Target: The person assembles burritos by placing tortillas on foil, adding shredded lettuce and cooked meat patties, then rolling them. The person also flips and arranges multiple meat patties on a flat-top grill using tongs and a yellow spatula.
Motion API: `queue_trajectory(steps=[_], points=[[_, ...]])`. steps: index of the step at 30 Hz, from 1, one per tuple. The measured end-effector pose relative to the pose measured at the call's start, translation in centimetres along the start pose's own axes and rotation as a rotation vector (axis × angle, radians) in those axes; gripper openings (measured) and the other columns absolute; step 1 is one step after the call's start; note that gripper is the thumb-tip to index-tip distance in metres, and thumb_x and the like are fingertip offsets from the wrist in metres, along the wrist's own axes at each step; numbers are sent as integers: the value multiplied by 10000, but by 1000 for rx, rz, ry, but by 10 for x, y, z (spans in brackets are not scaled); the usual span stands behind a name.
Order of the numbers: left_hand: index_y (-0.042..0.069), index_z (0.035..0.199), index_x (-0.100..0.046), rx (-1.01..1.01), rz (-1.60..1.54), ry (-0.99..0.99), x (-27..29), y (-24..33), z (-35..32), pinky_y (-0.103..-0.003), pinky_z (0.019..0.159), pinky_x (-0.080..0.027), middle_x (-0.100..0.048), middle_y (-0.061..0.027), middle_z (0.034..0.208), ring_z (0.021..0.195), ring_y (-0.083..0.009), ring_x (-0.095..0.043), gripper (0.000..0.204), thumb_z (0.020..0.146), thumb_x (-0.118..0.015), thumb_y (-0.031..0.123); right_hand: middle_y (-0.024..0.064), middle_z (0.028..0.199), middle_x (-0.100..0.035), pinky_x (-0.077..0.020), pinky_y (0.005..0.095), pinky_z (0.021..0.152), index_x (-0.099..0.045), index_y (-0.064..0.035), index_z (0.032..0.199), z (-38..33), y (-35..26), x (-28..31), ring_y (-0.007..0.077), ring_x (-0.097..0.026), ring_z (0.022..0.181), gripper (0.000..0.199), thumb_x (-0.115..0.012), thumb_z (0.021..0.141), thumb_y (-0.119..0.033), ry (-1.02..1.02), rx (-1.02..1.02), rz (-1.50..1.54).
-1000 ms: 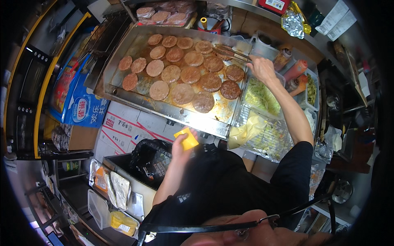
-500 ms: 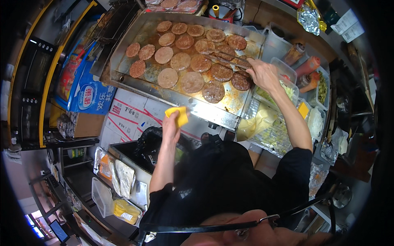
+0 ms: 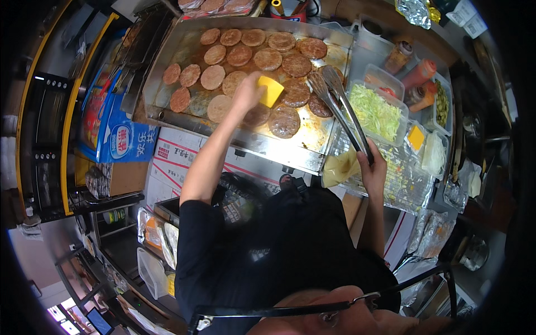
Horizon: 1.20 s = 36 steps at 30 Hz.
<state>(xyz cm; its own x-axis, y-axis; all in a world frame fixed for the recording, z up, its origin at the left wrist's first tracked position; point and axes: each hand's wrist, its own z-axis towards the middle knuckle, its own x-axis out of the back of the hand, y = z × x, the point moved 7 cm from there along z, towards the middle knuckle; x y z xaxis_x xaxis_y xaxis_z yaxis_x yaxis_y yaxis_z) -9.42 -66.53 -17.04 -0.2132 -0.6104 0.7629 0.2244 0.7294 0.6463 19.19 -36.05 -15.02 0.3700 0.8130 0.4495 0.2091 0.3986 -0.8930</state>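
Yellow cheese slice (image 3: 271, 92) first: on my feed it is over the right half of the griddle (image 3: 287, 157), above the browned patties, and I can't tell whether it touches one. My left grip (image 3: 247, 94) is closed on its left edge, fingers curled in. My right grip (image 3: 375, 167) is wrapped round the handle end of the long tongs (image 3: 339, 116), by the wire rack (image 3: 399, 187). I see the tongs' arms parted a little, their tips above the griddle's right side, near a dark patty (image 3: 318, 107). One glossy brown patty (image 3: 284, 121) lies at the front; paler patties (image 3: 213, 77) spread across the left half. Rightward I have shredded lettuce (image 3: 375, 111), a second yellow slice (image 3: 415, 137) and a red squeeze bottle (image 3: 420, 73); a crumpled pale-yellow sheet (image 3: 339, 168) sits near the griddle's corner.
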Motion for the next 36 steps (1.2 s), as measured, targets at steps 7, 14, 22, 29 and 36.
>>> queue_trajectory(steps=[7,14,22,29,36], points=[[6,1111,-622,-182,248,142,-8,0,36,-438,858,-497,-658,-219,1050,982,-375,-624,304,833,-688,110,-1,945,-603,-403,211,670,-531,24,1332,-13,3,7,67,-461,754,489,-664,926,-212,94,91,76],[38,961,-636,-270,511,249,-12,7,28,-452,853,-492,-628,-204,986,974,-364,-609,192,769,-619,32,102,1035,-655,-461,241,724,-528,59,1299,-2,7,2,114,-569,832,431,-632,923,-126,53,19,93],[-7,1043,-640,-297,-123,363,16,24,-98,-406,875,-501,-628,-172,1006,959,-311,-608,208,886,-506,22,15,829,-590,-352,178,502,-470,23,1361,28,-2,-20,35,-469,583,477,-591,966,-216,-111,-80,255],[12,1008,-630,156,-327,693,-10,-36,-272,-310,659,-486,-635,-116,913,724,-224,-599,148,860,-619,-1,6,766,-586,-355,205,445,-522,-34,1328,74,-79,-134,49,-465,509,494,-628,926,-301,-666,-27,120],[45,1088,-617,391,-404,468,-144,-122,-336,-331,705,-518,-654,-116,913,757,-216,-650,260,843,-686,99,6,647,-581,-333,229,414,-626,-20,1013,126,-144,-319,71,-461,471,247,-567,966,-255,-1013,-171,-102]])
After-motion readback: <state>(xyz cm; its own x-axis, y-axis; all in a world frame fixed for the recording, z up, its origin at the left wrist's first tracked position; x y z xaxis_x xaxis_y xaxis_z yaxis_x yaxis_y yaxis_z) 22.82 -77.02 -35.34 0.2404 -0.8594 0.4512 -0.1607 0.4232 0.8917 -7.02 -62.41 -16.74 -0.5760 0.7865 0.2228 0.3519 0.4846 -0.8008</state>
